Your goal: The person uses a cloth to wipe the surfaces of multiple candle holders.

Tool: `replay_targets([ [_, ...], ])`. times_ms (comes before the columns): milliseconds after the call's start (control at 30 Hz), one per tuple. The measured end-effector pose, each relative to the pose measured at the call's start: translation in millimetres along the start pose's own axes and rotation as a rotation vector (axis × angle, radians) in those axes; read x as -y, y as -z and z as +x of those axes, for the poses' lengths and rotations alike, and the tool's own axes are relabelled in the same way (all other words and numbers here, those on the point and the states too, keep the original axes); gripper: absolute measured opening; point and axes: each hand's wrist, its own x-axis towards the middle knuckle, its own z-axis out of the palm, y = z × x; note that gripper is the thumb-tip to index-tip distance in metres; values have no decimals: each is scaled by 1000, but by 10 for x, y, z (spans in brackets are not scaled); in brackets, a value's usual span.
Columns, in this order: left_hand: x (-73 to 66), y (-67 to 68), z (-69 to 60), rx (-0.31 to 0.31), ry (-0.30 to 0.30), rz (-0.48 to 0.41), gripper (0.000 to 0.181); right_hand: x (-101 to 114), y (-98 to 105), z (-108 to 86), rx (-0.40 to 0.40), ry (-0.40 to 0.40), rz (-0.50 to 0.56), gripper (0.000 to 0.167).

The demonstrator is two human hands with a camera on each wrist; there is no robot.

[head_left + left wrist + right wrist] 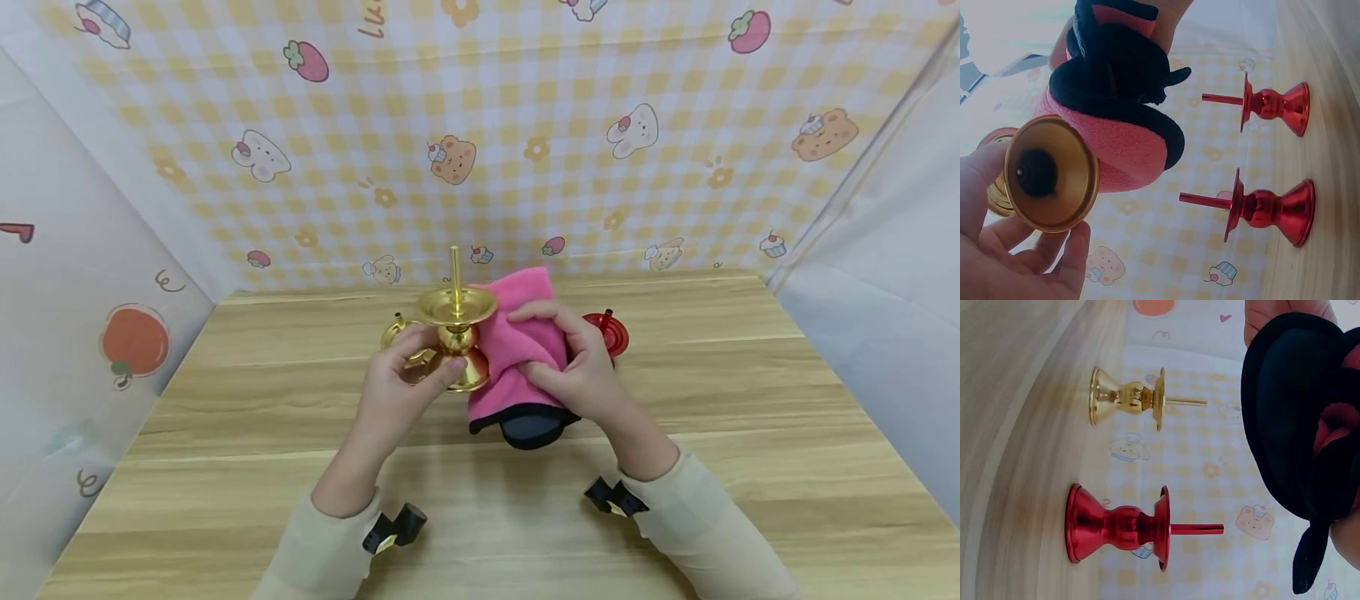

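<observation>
Cloth is pink, candlestick gold, backdrop yellow-checked.

The left arm reaches up from the bottom left of the head view, the right arm from the bottom right. Near the middle, the left hand holds with thumb and fingers. The right hand grips too, fingers bent.

This looks like a little play-tent sort of corner, set up around a wooden table. A yellow checked cloth with bears and strawberries hangs behind, and pale sheets hang at both sides.
</observation>
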Motion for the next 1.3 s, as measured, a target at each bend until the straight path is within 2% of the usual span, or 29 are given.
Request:
replay_targets([
  [133, -3, -8, 14, -55, 37, 50, 33, -8, -2, 10, 30, -22, 5, 40],
  [267, 5, 4, 30, -74, 66, 76, 32, -4, -1, 24, 71, -54, -2, 40],
  [500, -13, 35, 32, -28, 127, 101, 34, 2, 4, 35, 85, -108, -55, 37],
  [667, -18, 44, 22, -14, 120, 121, 33, -9, 7, 48, 65, -145, -48, 32],
  [767, -10, 50, 9, -8, 91, 138, 33, -15, 34, 66, 17, -182, -47, 32],
  [933, 38, 52, -35, 30, 39, 171, 29, 15, 157, 96, -144, -223, -34, 34],
  [1100, 129, -4, -100, 109, -3, 248, 30, 132, 344, 100, -272, -173, -28, 39],
  [1300, 256, -147, -166, 227, -84, 400, 35, 295, 581, 75, -356, -88, -10, 39],
])
